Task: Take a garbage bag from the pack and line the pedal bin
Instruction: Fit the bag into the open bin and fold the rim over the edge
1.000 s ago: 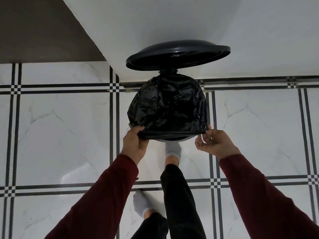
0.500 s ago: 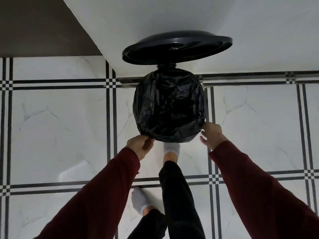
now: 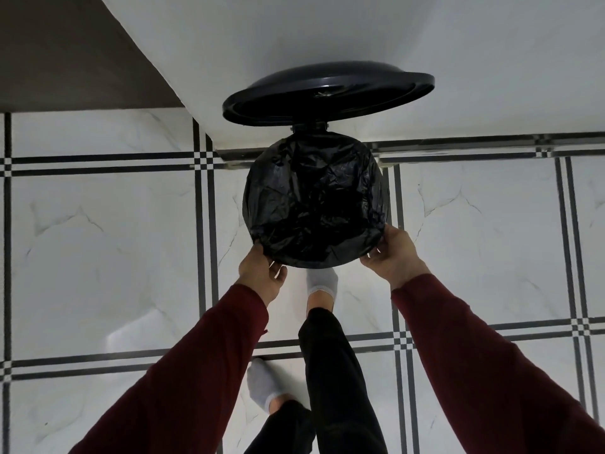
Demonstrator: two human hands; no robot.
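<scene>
Garbage bag [image 3: 314, 204] already spread over pedal bin mouth, below raised lid [image 3: 327, 90]. Near rim being gripped – left hand [image 3: 262, 273] and right hand [image 3: 391, 253] both pinching film. Hem best being pulled down evenly – no tearing.

A crinkled black plastic garbage bag [image 3: 316, 204] is stretched over the round mouth of the black pedal bin, hiding its rim. The bin's domed black plastic lid [image 3: 327, 91] stands raised behind it, against the white wall.

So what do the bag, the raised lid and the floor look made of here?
Bag: thin black plastic film, judging by its crinkles and glossy folds.
Lid: seemingly rigid moulded plastic, dark, with a smooth satin sheen.
Floor: polished marble-look tiles, white, grey-veined, black-bordered; stone or ceramic is unclear.
</scene>
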